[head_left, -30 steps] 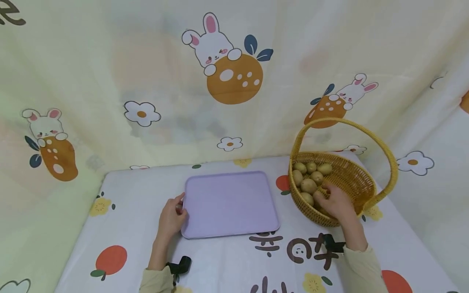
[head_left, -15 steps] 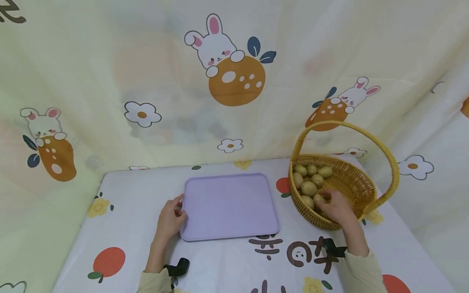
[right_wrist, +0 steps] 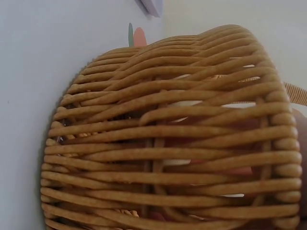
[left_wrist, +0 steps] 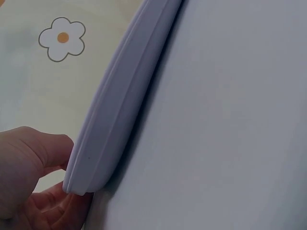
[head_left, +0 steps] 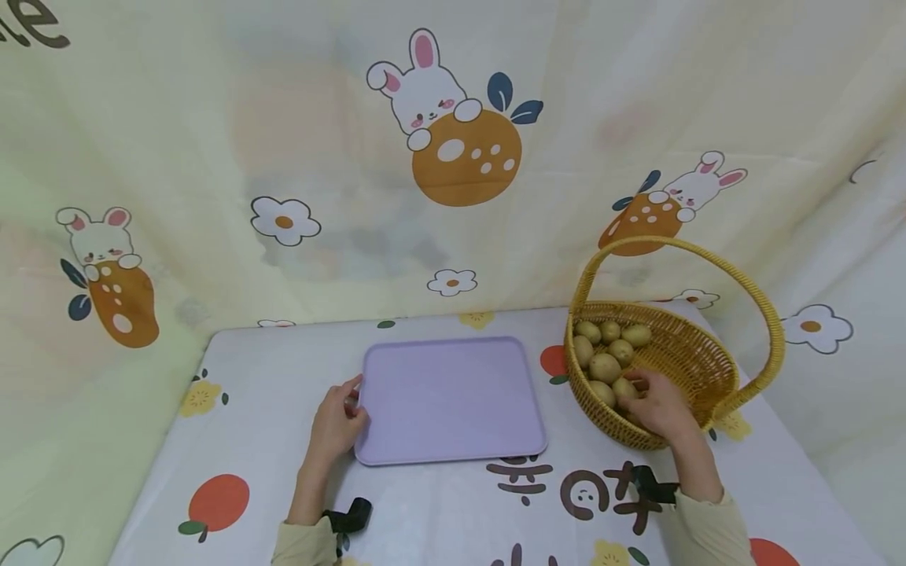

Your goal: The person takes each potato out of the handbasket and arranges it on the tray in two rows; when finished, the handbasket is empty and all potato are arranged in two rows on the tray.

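Observation:
A lilac rectangular tray (head_left: 453, 401) lies on the table. My left hand (head_left: 336, 420) pinches its left edge, and in the left wrist view the thumb is at the tray's rim (left_wrist: 108, 115) with the fingers curled below. At the right stands a yellow wicker basket (head_left: 697, 362) with a tall arched handle. Several small potatoes (head_left: 605, 368) are gathered in its left part. My right hand (head_left: 658, 405) reaches inside over the near rim, thumb and fingers around a potato (head_left: 624, 388). In the right wrist view the basket's woven wall (right_wrist: 172, 153) hides most of that hand.
A white tablecloth (head_left: 425, 511) with fruit, flower and lettering prints covers the table. Behind it hangs a curtain (head_left: 318, 141) printed with rabbits. The basket's handle (head_left: 771, 346) arches high above the right hand's forearm side.
My right hand has closed its thumb and fingers around a potato in the basket. The left hand stays at the tray's edge. The head view has shifted slightly.

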A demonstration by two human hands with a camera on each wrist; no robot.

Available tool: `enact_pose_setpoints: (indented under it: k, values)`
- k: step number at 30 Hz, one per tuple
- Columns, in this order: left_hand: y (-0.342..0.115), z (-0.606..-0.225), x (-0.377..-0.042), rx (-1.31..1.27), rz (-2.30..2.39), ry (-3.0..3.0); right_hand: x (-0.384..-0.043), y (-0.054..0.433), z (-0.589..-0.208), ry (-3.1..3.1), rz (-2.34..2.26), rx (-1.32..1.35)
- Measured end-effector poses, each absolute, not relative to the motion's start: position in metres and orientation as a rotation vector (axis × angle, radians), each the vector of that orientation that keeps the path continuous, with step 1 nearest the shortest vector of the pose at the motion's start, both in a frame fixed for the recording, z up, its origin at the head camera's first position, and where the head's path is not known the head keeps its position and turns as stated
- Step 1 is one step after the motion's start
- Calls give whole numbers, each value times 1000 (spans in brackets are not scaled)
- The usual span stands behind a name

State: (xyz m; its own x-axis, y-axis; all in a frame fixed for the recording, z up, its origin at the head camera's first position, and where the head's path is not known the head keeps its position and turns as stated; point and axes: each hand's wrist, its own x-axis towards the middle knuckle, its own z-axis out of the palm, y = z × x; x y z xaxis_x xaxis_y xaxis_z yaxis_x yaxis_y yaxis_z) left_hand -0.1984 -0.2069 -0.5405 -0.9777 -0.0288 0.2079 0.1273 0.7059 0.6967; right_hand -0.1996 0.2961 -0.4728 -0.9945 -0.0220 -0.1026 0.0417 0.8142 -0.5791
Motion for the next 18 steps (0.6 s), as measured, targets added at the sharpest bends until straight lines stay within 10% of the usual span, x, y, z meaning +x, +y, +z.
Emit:
enact_pose_setpoints:
  k: [18]
  values:
    - [-207, -539, -196, -63, -1120, -2748, -197, 293, -465, 2859, -1026, 132]
